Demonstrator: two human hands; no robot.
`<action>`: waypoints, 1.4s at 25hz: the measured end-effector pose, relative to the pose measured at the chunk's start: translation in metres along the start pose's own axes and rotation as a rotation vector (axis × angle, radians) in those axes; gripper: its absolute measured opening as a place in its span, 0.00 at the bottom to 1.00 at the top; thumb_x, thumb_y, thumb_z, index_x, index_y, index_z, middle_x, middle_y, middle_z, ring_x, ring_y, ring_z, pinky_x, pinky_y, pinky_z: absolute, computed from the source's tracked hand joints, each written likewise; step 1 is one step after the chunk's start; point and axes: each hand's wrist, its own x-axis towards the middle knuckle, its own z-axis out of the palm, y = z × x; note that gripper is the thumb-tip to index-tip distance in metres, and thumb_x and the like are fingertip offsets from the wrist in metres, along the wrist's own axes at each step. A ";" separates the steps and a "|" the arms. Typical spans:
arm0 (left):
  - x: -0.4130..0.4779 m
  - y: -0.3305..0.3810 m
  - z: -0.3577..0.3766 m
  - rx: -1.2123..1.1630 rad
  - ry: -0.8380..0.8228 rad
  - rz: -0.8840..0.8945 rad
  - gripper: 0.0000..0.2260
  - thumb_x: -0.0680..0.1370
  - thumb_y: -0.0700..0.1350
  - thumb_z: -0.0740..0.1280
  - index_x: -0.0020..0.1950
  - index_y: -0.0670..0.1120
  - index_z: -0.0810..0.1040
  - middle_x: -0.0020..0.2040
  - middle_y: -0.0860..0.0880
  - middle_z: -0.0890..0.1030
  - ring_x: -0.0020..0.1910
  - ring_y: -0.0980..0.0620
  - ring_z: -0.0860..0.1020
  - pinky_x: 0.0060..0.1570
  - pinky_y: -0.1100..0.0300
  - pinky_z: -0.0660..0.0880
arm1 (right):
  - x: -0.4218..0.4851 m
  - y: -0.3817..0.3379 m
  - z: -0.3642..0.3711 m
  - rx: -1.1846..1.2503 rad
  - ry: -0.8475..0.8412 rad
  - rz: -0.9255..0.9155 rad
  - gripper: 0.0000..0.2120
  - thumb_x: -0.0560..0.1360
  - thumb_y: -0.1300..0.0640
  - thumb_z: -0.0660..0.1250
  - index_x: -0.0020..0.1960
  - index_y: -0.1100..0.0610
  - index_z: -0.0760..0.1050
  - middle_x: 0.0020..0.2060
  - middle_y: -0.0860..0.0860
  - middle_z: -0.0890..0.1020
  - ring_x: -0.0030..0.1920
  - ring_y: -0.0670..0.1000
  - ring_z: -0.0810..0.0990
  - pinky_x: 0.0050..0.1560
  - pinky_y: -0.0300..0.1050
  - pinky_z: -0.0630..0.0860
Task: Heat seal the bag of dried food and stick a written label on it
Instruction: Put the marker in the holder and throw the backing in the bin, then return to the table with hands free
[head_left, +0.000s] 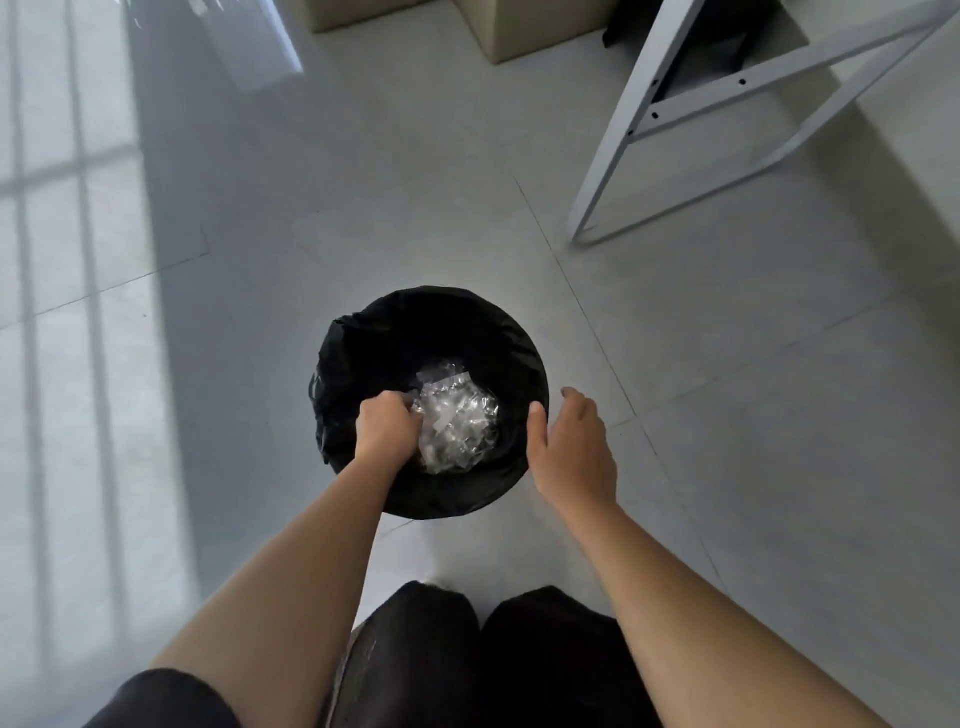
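The left hand (387, 426) curls its fingertips out of sight against the crumpled clear plastic (457, 421), so whether it has a grip cannot be told. What the plastic holds cannot be told either. The black bin liner (363, 353) hides the bin itself. The white table frame (675, 109) and the beige boxes (514, 31) are cut off by the top edge, and the legs (519, 665) by the bottom edge.

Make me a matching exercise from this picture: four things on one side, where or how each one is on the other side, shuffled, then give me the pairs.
Things:
1. left hand
2. right hand
3. crumpled plastic
4. metal frame

States:
A. white, standing away from the bin, upper right
B. open, at the bin's right rim
C. clear, lying inside the black-lined bin
D. fingers curled, reaching into the bin and gripping the plastic

Pairs: 1-D, 2-B, 3-C, 4-A
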 end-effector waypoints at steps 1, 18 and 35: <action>-0.017 0.009 -0.021 0.012 0.004 0.023 0.10 0.76 0.40 0.62 0.52 0.41 0.81 0.44 0.41 0.80 0.42 0.43 0.76 0.41 0.57 0.69 | -0.012 -0.012 -0.021 -0.026 -0.018 -0.035 0.23 0.80 0.46 0.51 0.69 0.60 0.61 0.64 0.56 0.70 0.62 0.56 0.71 0.55 0.51 0.72; -0.379 0.303 -0.287 -0.010 0.069 0.893 0.16 0.81 0.39 0.56 0.66 0.36 0.71 0.63 0.36 0.76 0.62 0.39 0.73 0.60 0.50 0.68 | -0.225 -0.086 -0.452 0.034 0.443 0.086 0.21 0.80 0.54 0.52 0.68 0.64 0.65 0.65 0.60 0.72 0.65 0.59 0.70 0.66 0.51 0.65; -0.678 0.520 0.009 0.483 -0.534 1.463 0.24 0.83 0.48 0.52 0.75 0.37 0.55 0.76 0.39 0.60 0.73 0.42 0.61 0.71 0.52 0.58 | -0.420 0.304 -0.570 0.365 0.935 1.003 0.29 0.79 0.49 0.55 0.73 0.65 0.54 0.72 0.61 0.62 0.73 0.58 0.60 0.72 0.51 0.58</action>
